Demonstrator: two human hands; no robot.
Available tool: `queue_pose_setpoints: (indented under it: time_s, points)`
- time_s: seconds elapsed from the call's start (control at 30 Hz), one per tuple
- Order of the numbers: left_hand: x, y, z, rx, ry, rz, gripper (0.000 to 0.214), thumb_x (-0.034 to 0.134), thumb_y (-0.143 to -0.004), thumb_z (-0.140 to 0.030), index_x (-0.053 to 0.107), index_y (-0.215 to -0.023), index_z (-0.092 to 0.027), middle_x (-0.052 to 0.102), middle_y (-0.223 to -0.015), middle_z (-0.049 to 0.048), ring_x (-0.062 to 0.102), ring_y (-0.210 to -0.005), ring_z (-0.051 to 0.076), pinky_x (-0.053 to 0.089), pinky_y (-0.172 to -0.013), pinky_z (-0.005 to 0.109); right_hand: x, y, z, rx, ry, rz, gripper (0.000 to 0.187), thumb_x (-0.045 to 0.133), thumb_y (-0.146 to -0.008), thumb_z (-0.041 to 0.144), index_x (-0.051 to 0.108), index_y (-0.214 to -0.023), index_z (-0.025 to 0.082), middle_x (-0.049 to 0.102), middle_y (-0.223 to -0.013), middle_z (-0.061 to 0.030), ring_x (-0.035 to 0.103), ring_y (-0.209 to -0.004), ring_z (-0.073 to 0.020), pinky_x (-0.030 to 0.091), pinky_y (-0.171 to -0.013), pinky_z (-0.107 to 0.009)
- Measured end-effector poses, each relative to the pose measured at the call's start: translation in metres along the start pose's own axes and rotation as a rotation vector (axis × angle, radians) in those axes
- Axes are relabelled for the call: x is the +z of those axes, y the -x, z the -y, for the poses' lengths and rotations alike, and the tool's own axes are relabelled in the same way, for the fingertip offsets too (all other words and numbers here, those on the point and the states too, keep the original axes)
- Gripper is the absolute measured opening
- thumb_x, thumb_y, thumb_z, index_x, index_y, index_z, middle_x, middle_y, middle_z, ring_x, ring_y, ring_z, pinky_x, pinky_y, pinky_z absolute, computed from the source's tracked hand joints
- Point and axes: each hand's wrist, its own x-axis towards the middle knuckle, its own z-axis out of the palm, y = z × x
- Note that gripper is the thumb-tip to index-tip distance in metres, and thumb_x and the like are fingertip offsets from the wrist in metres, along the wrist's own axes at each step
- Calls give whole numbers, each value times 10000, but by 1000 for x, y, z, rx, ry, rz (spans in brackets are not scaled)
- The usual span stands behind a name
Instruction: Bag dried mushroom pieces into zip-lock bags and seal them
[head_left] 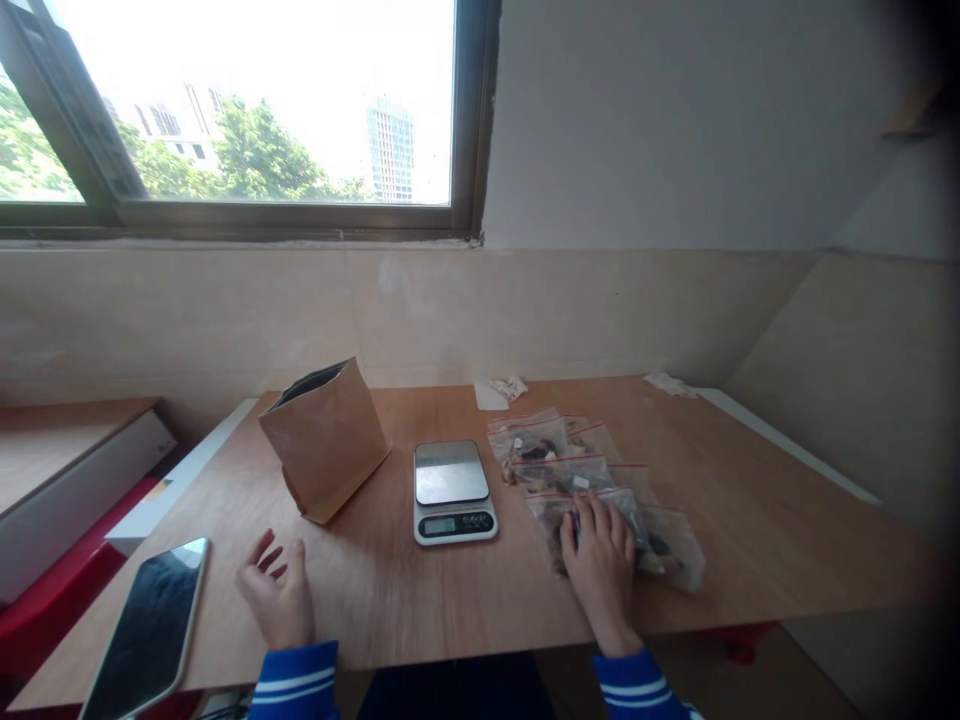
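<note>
My right hand [600, 565] lies flat, fingers stretched out, on the nearest of several clear zip bags [592, 480] with red seal strips and dark contents, laid in a row on the wooden table [750, 520]. My left hand [276, 590] hovers over the table's front left part, fingers loosely curled and apart, holding nothing. Between the hands stands a small digital kitchen scale [453, 492] with a steel platform. An open brown paper bag [324, 440] stands tilted behind my left hand.
A smartphone [150, 630] with a dark screen lies at the table's front left corner. Crumpled white scraps [501, 390] and another [670, 384] lie at the back by the wall. A low bench [67, 460] stands at the left under the window.
</note>
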Motion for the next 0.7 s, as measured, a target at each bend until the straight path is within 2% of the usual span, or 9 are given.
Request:
queue_pose_setpoints:
  time_s: [0.1, 0.23, 0.33, 0.43, 0.57, 0.7]
  points:
    - [-1, -14, 5, 45, -61, 113, 788, 696, -607, -486, 408, -1263, -158, 393, -1298, 162, 503, -1108, 320, 428, -928, 544, 7, -4, -2, -9, 25, 13, 421, 353, -913, 284, 580, -1195, 70, 561, -1255, -177, 386, -1221, -340, 313, -970, -481]
    - [8, -36, 12, 72, -106, 287, 953, 779, -517, -428, 320, -1313, -178, 301, -1372, 175, 419, -1227, 344, 365, -1014, 549, 11, -4, -4, -12, -7, -26, 413, 358, -910, 281, 590, -1186, 81, 582, -1239, -161, 393, -1215, -333, 310, -967, -473]
    - [20, -56, 14, 37, -76, 390, 795, 754, -554, -436, 406, -1220, -176, 469, -1235, 146, 518, -1128, 313, 443, -941, 519, 14, -1, -6, -13, -33, -44, 411, 359, -909, 291, 597, -1178, 91, 589, -1233, -152, 400, -1208, -329, 311, -964, -468]
    - [36, -75, 14, 64, -76, 572, 553, 653, -652, -479, 516, -1088, -168, 608, -1033, 113, 612, -935, 279, 502, -841, 478, 16, 2, -8, -7, -54, -57, 412, 356, -910, 299, 597, -1178, 99, 599, -1220, -146, 409, -1200, -323, 309, -964, -467]
    - [59, -89, 13, 161, -2, 721, 531, 648, -653, -466, 566, -1094, -181, 646, -1073, 106, 624, -951, 264, 503, -858, 428, 16, 3, -9, -4, -82, -70, 413, 356, -913, 309, 594, -1182, 105, 605, -1215, -138, 414, -1198, -318, 309, -966, -464]
    - [75, -96, 12, 150, 17, 785, 571, 662, -619, -484, 594, -1086, -162, 674, -1029, 112, 622, -974, 278, 484, -884, 447, 14, 3, -9, -6, -92, -59, 408, 361, -913, 307, 592, -1184, 106, 603, -1213, -143, 408, -1207, -310, 310, -967, -465]
